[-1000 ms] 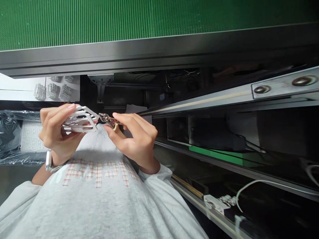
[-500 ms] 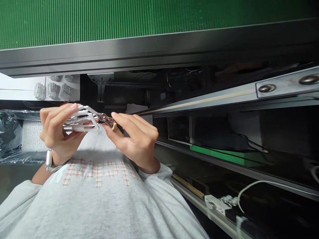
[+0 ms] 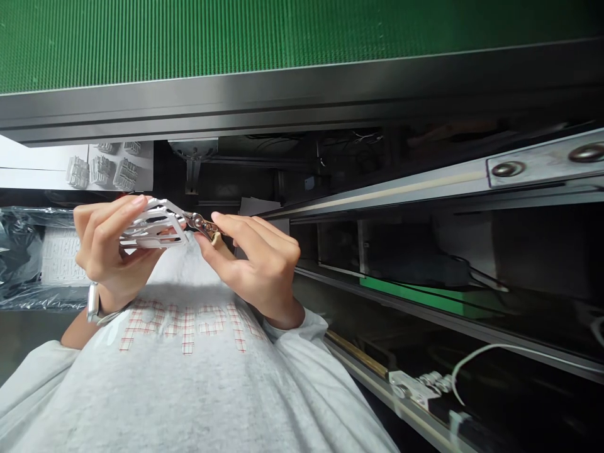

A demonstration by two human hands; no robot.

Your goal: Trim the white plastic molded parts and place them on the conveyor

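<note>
In front of my chest, my left hand point(image 3: 106, 245) has its fingers and thumb closed around a stack of thin white plastic frames point(image 3: 165, 220). The open ends of the frames point toward my right hand point(image 3: 259, 258). That hand pinches a small pair of metal nippers point(image 3: 198, 221) between thumb and fingers. Their jaws are at the near right end of the frames, seemingly touching a frame's edge; whether they are closed on the plastic is too small to tell. My right fingers partly hide the handles.
A green ribbed belt point(image 3: 236, 38) with a metal edge point(image 3: 236, 94) runs across the top. Bundled white parts point(image 3: 101, 171) lie on a white surface point(image 3: 38, 179) at left, above a plastic-lined container point(image 3: 19, 289) with flat white parts point(image 3: 61, 255). Metal rails point(image 3: 401, 187) extend right.
</note>
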